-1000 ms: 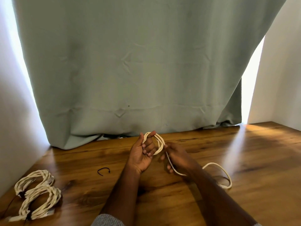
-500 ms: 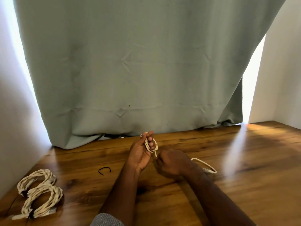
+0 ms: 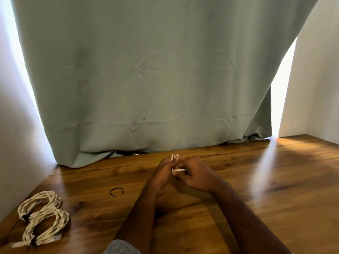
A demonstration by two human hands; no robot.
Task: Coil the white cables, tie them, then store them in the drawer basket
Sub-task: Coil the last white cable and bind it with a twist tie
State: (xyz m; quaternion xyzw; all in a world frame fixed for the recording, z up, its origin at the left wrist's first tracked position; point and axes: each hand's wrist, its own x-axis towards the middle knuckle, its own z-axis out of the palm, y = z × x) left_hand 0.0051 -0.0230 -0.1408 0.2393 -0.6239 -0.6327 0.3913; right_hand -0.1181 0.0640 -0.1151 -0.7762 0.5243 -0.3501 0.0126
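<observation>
Head view: no container in frame. Two coiled, tied white cable bundles [image 3: 43, 217] lie on the wooden table [image 3: 256, 189] at 8 o'clock. A black tie [image 3: 116, 191] lies loose at 7 o'clock of the hands. Centre frame, left hand [image 3: 162, 174] grips a small white cable coil [image 3: 175, 157], fingers curled round it. Right hand [image 3: 197, 177], touching at 3 o'clock, pinches the cable's end.
</observation>
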